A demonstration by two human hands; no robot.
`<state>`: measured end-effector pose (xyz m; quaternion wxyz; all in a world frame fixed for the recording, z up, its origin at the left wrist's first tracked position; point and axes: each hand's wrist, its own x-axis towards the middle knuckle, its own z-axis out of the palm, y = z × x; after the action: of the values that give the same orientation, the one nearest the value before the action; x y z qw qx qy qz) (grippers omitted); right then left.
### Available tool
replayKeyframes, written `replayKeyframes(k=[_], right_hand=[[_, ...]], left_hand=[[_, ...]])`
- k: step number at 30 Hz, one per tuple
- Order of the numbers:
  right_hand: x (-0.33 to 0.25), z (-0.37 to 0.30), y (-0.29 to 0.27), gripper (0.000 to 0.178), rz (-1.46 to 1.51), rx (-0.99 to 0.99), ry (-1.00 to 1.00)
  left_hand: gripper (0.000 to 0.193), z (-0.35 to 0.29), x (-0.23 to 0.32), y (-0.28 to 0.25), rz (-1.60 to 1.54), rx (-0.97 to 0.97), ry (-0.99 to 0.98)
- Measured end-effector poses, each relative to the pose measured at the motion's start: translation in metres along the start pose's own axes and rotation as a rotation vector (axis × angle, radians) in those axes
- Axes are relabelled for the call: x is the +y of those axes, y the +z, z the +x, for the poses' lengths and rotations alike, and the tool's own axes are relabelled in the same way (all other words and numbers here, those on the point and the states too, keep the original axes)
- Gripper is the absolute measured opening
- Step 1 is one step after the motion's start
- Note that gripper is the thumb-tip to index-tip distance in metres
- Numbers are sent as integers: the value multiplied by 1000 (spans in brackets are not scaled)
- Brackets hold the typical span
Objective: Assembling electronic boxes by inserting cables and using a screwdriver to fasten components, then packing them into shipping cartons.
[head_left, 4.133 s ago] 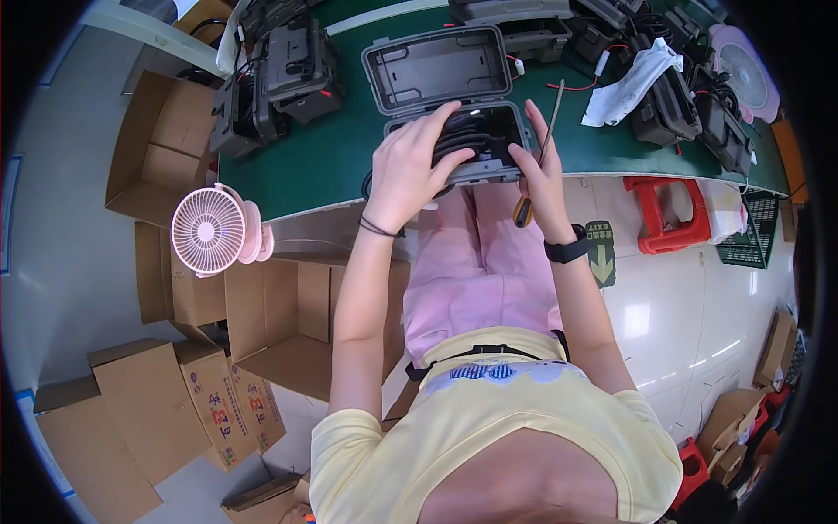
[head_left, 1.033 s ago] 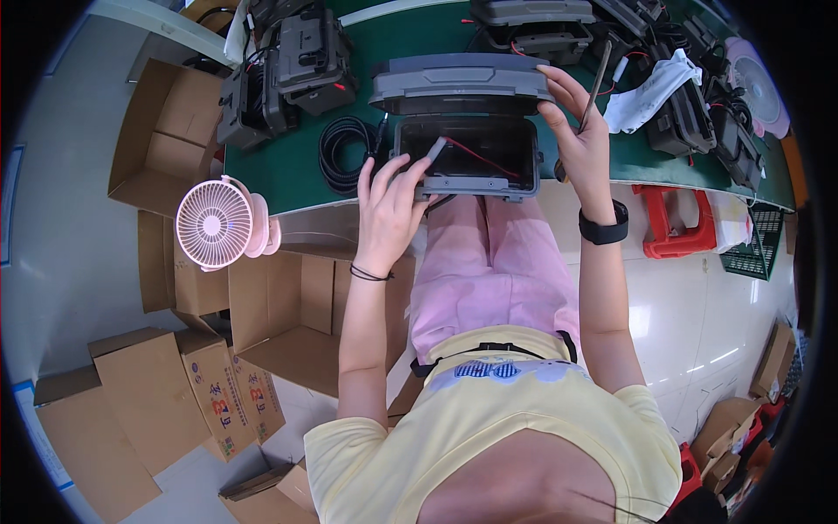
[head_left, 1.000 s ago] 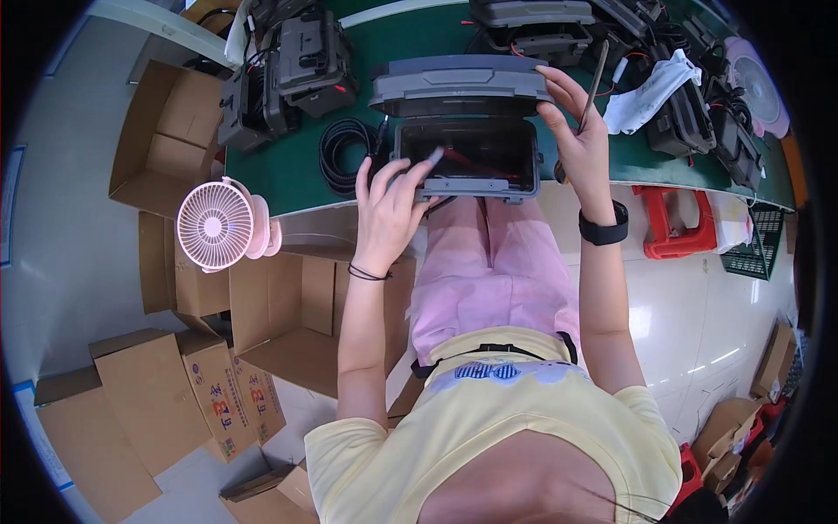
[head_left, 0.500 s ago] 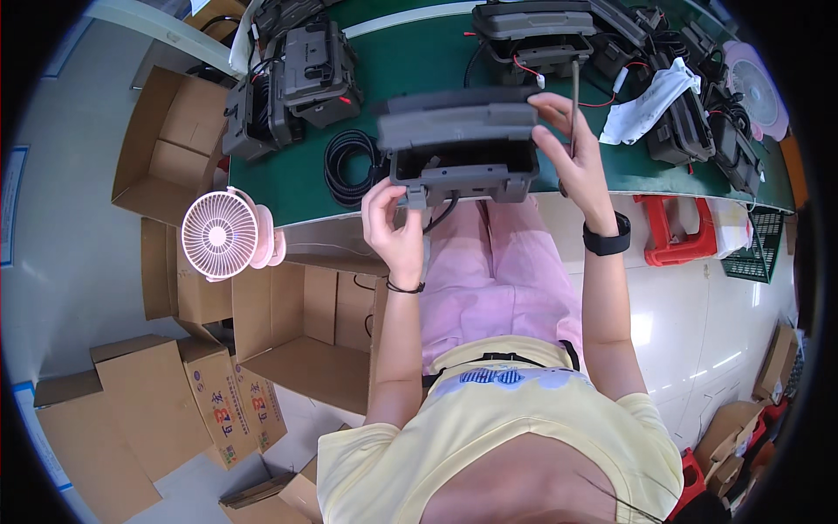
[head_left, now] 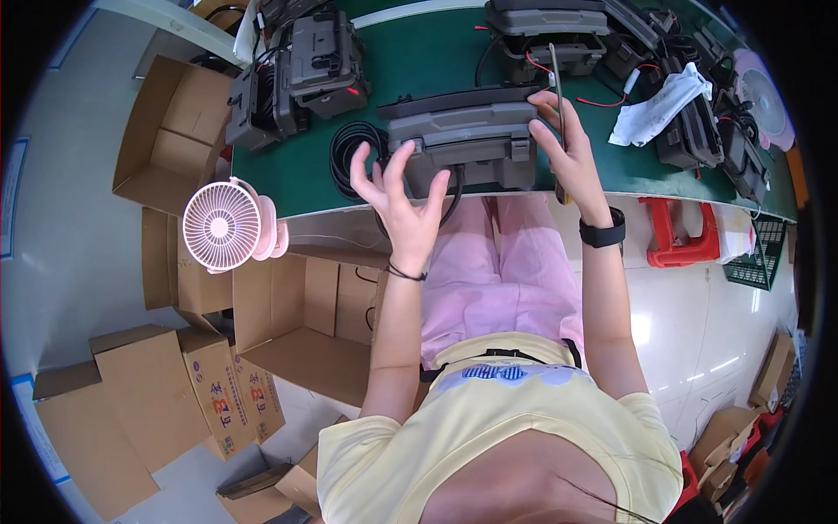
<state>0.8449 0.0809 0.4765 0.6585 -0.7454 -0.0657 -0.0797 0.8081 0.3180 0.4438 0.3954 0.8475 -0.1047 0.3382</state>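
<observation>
A dark grey plastic case [head_left: 476,162] stands at the near edge of the green table [head_left: 410,65], its lid down over the body. My left hand [head_left: 403,205] is at the case's left front corner, fingers spread and curved, holding nothing; its fingertips are close to the case, and whether they touch it I cannot tell. At the right end of the case, my right hand [head_left: 572,157] has its thumb and forefinger by the lid's edge. A long slim metal tool [head_left: 556,87] sticks up out of that hand. Left of the case lies a coiled black cable [head_left: 349,166].
More grey cases [head_left: 323,65] with cables stand at the back left, and others [head_left: 550,39] at the back and right. A white packet [head_left: 659,109] lies on the right-hand ones. A pink fan [head_left: 223,227] sits at the table's left edge. Open cardboard boxes [head_left: 301,349] stand below.
The case's lid has come down from its raised position. My left hand has let go of the front latch area and spread its fingers. The right hand stays at the right end with the tool.
</observation>
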Motion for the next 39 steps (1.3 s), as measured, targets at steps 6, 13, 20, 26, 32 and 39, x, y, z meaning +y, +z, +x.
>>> replayKeyframes(k=[6, 13, 20, 26, 32, 39], right_hand=[[8, 5, 4, 37, 11, 29, -51], [14, -7, 14, 27, -127, 300, -194], [0, -43, 18, 25, -313, 227, -134], [-11, -38, 16, 27, -191, 51, -136], [-10, -17, 22, 19, 0, 120, -119], [-15, 2, 25, 14, -573, 331, -643]], left_hand=[[67, 10, -17, 16, -429, -24, -93], [52, 4, -16, 20, -335, 65, 44], [45, -13, 12, 15, -337, 165, -108], [44, -9, 11, 15, -390, 159, -126], [43, -6, 13, 16, -370, 161, -147], [45, 17, 14, 15, -134, 138, -85]])
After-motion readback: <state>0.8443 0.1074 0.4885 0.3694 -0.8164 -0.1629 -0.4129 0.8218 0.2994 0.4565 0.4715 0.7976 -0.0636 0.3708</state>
